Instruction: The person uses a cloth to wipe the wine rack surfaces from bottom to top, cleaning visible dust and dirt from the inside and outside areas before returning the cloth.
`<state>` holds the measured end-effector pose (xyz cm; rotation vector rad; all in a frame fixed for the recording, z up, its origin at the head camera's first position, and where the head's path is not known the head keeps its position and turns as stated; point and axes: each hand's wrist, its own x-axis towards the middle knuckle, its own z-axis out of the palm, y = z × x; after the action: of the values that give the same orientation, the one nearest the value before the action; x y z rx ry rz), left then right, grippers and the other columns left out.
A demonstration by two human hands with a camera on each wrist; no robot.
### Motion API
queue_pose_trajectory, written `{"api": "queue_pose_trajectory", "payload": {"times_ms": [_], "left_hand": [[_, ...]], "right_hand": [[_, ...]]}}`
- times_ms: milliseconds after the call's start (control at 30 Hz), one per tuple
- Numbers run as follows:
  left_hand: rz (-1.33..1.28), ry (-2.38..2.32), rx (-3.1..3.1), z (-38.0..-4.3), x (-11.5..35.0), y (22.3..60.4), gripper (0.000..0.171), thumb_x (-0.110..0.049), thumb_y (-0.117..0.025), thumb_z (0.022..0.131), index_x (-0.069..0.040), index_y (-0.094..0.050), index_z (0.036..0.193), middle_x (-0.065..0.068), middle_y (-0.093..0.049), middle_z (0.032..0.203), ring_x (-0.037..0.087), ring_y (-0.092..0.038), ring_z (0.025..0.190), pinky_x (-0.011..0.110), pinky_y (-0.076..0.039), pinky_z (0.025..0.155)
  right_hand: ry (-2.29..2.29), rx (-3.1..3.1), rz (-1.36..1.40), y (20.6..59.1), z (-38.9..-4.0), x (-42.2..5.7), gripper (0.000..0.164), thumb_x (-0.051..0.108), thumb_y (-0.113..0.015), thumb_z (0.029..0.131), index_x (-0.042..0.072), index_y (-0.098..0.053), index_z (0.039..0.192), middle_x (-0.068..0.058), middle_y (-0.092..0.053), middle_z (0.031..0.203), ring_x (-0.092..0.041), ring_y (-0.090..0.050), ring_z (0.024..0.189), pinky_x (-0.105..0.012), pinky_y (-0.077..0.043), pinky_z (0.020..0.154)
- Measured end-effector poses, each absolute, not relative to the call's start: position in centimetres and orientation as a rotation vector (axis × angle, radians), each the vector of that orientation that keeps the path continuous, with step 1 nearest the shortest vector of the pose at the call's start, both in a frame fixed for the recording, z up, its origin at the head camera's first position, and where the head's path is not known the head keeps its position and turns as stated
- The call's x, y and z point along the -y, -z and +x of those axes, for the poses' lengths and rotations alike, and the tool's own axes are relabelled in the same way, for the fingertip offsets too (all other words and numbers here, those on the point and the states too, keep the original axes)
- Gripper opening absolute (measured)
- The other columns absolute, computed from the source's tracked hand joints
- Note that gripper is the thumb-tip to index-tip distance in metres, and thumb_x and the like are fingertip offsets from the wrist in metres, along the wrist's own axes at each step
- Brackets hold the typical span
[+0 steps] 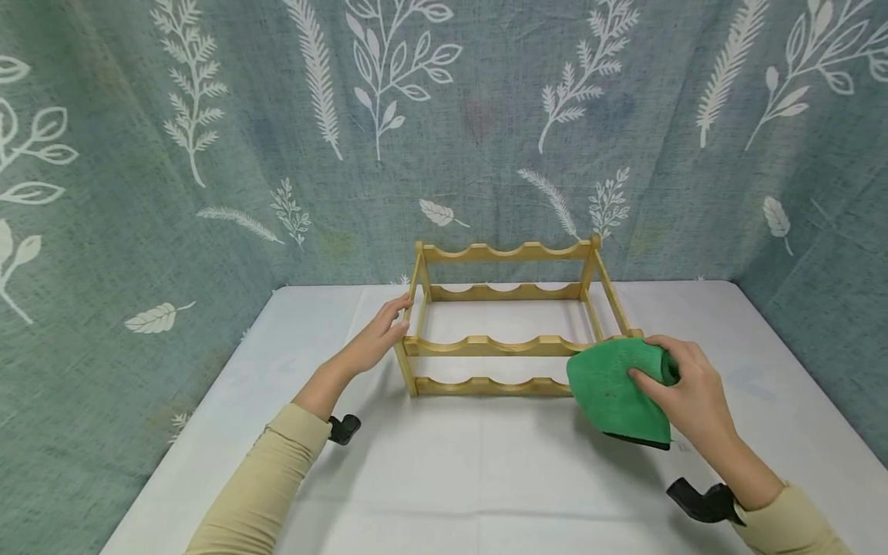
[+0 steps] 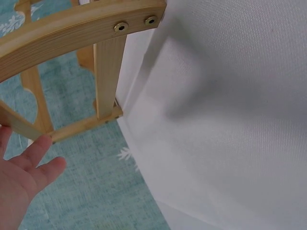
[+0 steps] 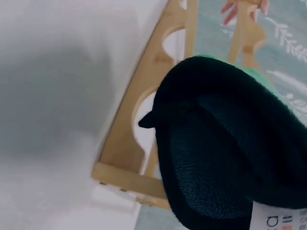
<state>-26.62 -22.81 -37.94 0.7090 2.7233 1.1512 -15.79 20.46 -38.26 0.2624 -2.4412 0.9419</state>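
Our right hand [image 1: 696,395] pinches the green cloth [image 1: 610,385] between thumb and fingers, at the near right corner of the wooden rack [image 1: 479,346]. Our left hand [image 1: 378,337], fingers loosely extended, rests at its left side. The rack stands toward the far edge of the worktop [image 1: 430,470]. We seem to be wiping; next likely calls for sliding the cloth along, rack steadied.

Dark cloth [image 3: 211,158] fills center and lower right of my frame, green along its top edge. White label [image 3: 261,213] with printed characters, bottom right. Wooden rack [image 3: 120,139] slants behind cloth. My left hand [image 3: 231,10] at top right, fingers beside rack's wood. White table [image 3: 53,201] left, blurred shadow [image 3: 57,105] across it. Leaf-patterned curtain [image 3: 288,60] upper right.
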Motion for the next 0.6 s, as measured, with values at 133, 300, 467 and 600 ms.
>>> {"api": "queue_pose_trajectory", "payload": {"times_ms": [133, 300, 467, 600], "left_hand": [[0.687, -1.178, -2.685, -26.6, 22.7, 37.9, 0.053, -0.032, -0.030, 0.101, -0.005, -0.017, 0.145, 0.015, -0.004, 0.153, 0.042, -0.015, 0.135, 0.057, -0.020, 0.105], [0.655, -1.225, -2.642, -26.6, 22.6, 38.0, 0.057, -0.034, -0.030, 0.100, -0.004, -0.014, 0.146, 0.017, -0.003, 0.152, 0.044, -0.014, 0.134, 0.059, -0.020, 0.104], [0.668, -1.219, -2.674, -26.2, 22.7, 38.2, 0.062, -0.045, -0.027, 0.099, -0.007, -0.014, 0.146, 0.012, -0.004, 0.153, 0.042, -0.015, 0.135, 0.059, -0.021, 0.104], [0.697, -1.229, -2.685, -25.8, 22.7, 38.2, 0.064, -0.047, -0.028, 0.098, -0.007, -0.016, 0.146, 0.012, -0.006, 0.153, 0.042, -0.017, 0.134, 0.059, -0.022, 0.104]], "right_hand": [[-1.008, 2.494, 0.273, 37.0, -15.5, -20.7, 0.046, 0.010, -0.071, 0.079, 0.000, -0.052, 0.119, -0.026, -0.048, 0.114, -0.040, -0.051, 0.091, -0.052, -0.045, 0.065], [-1.048, 2.497, 0.248, 34.4, -15.2, -21.5, 0.049, 0.016, -0.070, 0.081, 0.002, -0.050, 0.124, -0.023, -0.050, 0.113, -0.017, -0.057, 0.082, -0.032, -0.048, 0.056], [-1.054, 2.433, 0.249, 31.8, -15.3, -22.3, 0.050, 0.012, -0.070, 0.080, 0.004, -0.050, 0.125, -0.019, -0.054, 0.105, 0.017, -0.045, 0.069, -0.014, -0.042, 0.050], [-1.067, 2.421, 0.208, 30.3, -15.7, -22.9, 0.052, 0.013, -0.071, 0.080, 0.005, -0.049, 0.127, -0.008, -0.052, 0.104, 0.016, -0.047, 0.064, -0.011, -0.041, 0.050]]}}
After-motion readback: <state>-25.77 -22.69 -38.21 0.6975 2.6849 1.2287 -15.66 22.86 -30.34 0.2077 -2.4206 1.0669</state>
